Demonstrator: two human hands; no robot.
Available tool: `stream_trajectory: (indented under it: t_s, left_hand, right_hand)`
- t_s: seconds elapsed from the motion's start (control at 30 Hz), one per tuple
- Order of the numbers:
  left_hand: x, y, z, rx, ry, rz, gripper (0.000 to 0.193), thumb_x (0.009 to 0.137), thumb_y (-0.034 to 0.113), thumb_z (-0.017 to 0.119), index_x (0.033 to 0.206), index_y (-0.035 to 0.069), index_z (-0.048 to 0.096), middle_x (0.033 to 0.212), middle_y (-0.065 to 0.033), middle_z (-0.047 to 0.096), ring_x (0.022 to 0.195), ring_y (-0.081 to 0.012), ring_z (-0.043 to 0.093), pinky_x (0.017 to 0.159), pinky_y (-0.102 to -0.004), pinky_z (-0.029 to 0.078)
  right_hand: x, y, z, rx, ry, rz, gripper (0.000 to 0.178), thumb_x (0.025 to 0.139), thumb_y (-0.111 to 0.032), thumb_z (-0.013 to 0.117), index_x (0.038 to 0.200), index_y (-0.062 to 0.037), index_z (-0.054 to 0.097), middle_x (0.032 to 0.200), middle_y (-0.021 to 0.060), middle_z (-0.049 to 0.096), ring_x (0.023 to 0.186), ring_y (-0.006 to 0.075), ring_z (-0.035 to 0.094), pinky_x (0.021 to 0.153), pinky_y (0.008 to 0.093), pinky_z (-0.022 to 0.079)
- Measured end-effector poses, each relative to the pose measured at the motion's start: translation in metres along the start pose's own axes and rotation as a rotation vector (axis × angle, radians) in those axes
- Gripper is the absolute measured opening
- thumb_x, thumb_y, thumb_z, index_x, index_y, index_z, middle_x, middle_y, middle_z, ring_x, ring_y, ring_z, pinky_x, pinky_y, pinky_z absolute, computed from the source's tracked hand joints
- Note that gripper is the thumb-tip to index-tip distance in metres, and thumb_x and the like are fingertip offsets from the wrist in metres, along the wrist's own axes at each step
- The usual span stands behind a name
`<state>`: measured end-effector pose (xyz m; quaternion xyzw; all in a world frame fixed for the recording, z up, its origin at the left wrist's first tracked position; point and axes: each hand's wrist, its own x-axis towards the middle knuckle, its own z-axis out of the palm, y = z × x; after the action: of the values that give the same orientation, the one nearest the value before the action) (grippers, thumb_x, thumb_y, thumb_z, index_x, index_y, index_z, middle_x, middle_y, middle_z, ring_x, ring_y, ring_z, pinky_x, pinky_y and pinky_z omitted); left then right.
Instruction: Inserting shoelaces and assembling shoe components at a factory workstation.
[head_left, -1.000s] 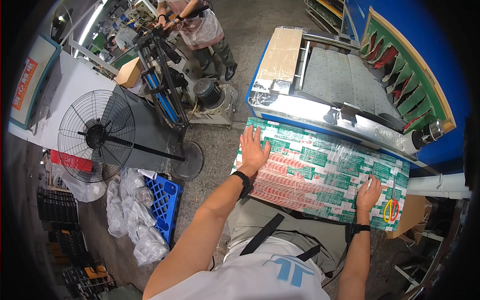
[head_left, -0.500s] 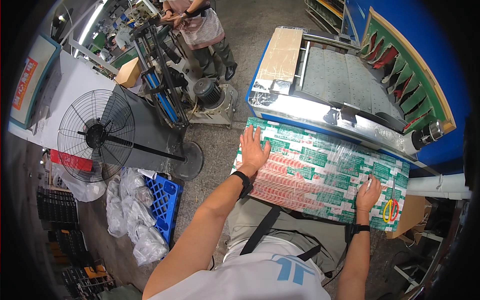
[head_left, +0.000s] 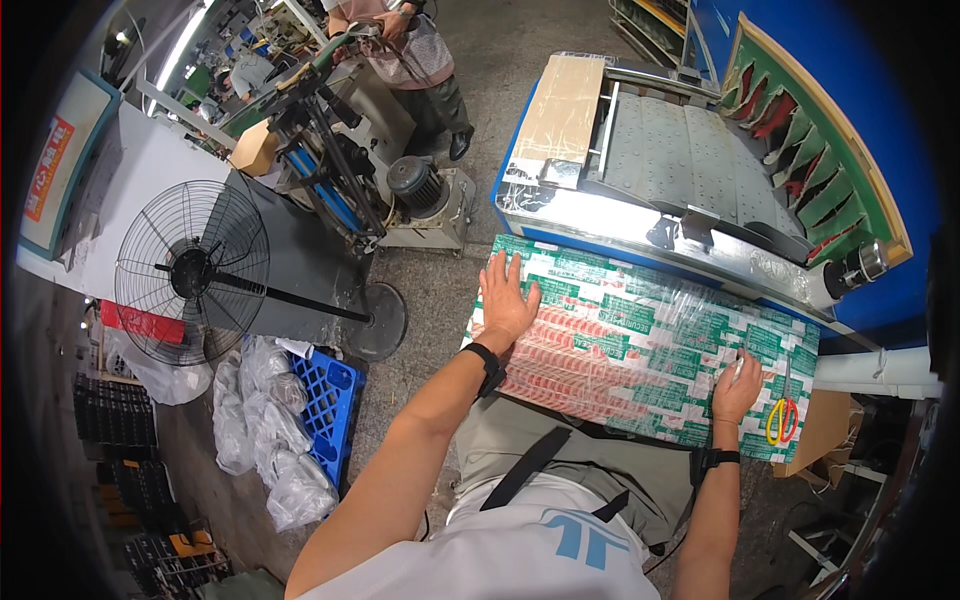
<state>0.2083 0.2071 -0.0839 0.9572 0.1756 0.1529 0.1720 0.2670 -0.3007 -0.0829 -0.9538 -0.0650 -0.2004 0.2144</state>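
Note:
My left hand point(head_left: 510, 302) lies flat with its fingers spread on the left end of a narrow work surface point(head_left: 690, 330) patched with green-and-white printed tape. Under and beside its palm is a stretch of red-and-white striped covering point(head_left: 580, 360) with a glossy film over it. Toward the right end rests my right hand point(head_left: 736, 390), fingers curled. A small pale, thin object shows between thumb and fingers, too small to name. Just right of that hand lies a pair of scissors point(head_left: 782, 420) with yellow and red handles, blades pointing away from me.
Beyond the work surface stands a blue-sided machine with a grey slatted conveyor point(head_left: 670, 150) and a cardboard piece point(head_left: 560, 105). A fan point(head_left: 192, 272) stands at left, above a blue plastic pallet point(head_left: 335, 410) with clear bags. Far left, a person point(head_left: 425, 65) holds a wheeled frame.
The person at the back has shifted slightly, and the wheeled frame's upper part has swung and tilted. My two hands have stayed in place.

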Motion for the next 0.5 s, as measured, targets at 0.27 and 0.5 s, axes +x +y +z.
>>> stream_trajectory:
  t_s: [0.27, 0.5]
  left_hand:
    - [-0.0001, -0.0006, -0.0003, 0.003, 0.002, 0.005, 0.073, 0.104, 0.038, 0.065, 0.163, 0.0, 0.046, 0.173, -0.0304, 0.033, 0.164, -0.0482, 0.027, 0.135, -0.0642, 0.017]
    - [0.0002, -0.0008, 0.0002, -0.004, -0.003, 0.005, 0.073, 0.104, 0.038, 0.065, 0.163, 0.0, 0.046, 0.174, -0.0303, 0.033, 0.164, -0.0481, 0.027, 0.135, -0.0643, 0.017]
  right_hand:
    - [-0.0002, 0.0013, 0.0014, 0.003, 0.003, -0.004, 0.036, 0.103, -0.018, 0.057, 0.13, 0.0018, 0.071, 0.124, 0.0214, 0.07, 0.118, 0.0443, 0.064, 0.107, 0.0526, 0.048]
    - [-0.0004, 0.0021, 0.0022, 0.006, 0.005, -0.007, 0.036, 0.104, -0.018, 0.057, 0.13, 0.0018, 0.071, 0.124, 0.0213, 0.07, 0.118, 0.0444, 0.063, 0.107, 0.0526, 0.048]
